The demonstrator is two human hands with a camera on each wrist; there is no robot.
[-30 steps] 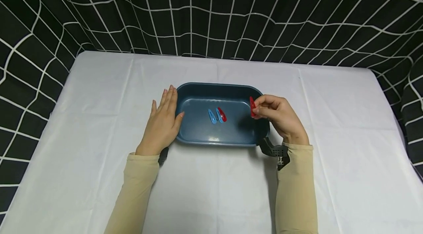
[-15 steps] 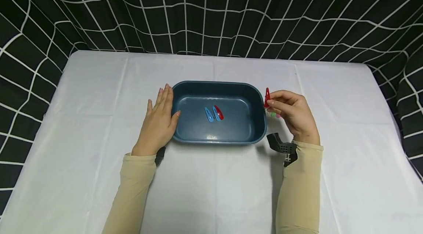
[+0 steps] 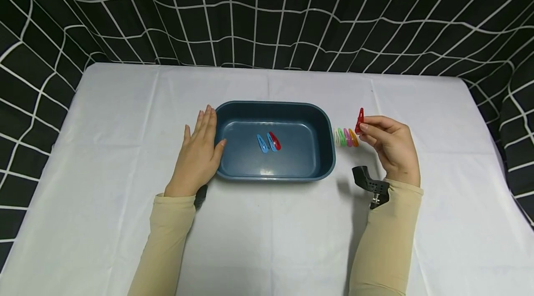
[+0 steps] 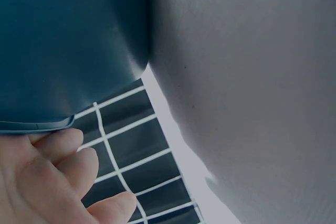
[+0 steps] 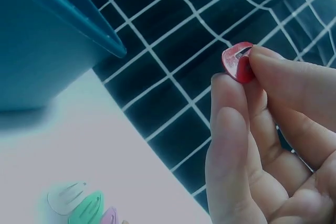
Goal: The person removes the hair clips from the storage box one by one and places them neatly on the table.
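A blue plastic basin point(image 3: 275, 176) stands on the white-covered table. Along its left rim rests my left hand point(image 3: 195, 152), fingers straight; the left wrist view shows those fingers point(image 4: 73, 156) at the rim. Between thumb and fingertips my right hand point(image 3: 392, 145) pinches a red snap hair clip point(image 3: 359, 119), held up right of the basin. The same red clip point(image 5: 239, 62) shows end-on in the right wrist view. Two blue hair clips point(image 3: 262, 143) and another red hair clip point(image 3: 275, 141) lie on the basin floor, the red one against a blue one.
Just right of the basin, a row of hair clips lies on the tablecloth: white point(image 3: 336, 137), green point(image 3: 342, 137), pink point(image 3: 347, 137) and orange point(image 3: 353, 138). A black net-patterned cloth point(image 3: 267, 17) with white lines hangs behind the table.
My right hand has carried the red hair clip from over the basin's right end out to the right, past the rim. The row of clips has come into view. My left hand stays at the rim.
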